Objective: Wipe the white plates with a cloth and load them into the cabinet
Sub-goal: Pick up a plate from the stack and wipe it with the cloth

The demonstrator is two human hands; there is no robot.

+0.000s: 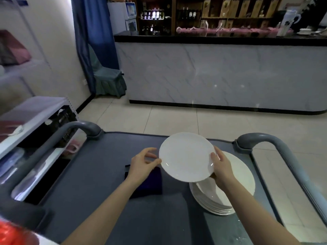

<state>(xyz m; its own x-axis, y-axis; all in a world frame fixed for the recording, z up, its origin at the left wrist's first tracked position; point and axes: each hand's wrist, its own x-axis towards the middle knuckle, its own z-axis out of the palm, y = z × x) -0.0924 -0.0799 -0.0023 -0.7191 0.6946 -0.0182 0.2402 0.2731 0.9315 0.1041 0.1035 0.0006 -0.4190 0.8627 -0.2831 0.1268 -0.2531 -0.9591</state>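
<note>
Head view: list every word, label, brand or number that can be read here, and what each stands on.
No text can be read.
Bottle labels on the back shelves: too small and blurred.
Wooden boxes on the shelves: emblems only, blurred.
Blue sign on the left wall: cut off, unreadable.
White jug on the counter: dark mark, illegible.
White plate being held: no print shows.

One raised plate (185, 156), one cloth (150, 184)

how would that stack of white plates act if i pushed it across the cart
Probably heavy: the stack of round white ceramic plates holds many. It sits staggered, so plates may slide. Glossy rims suggest slippery, breakable ware.
</note>
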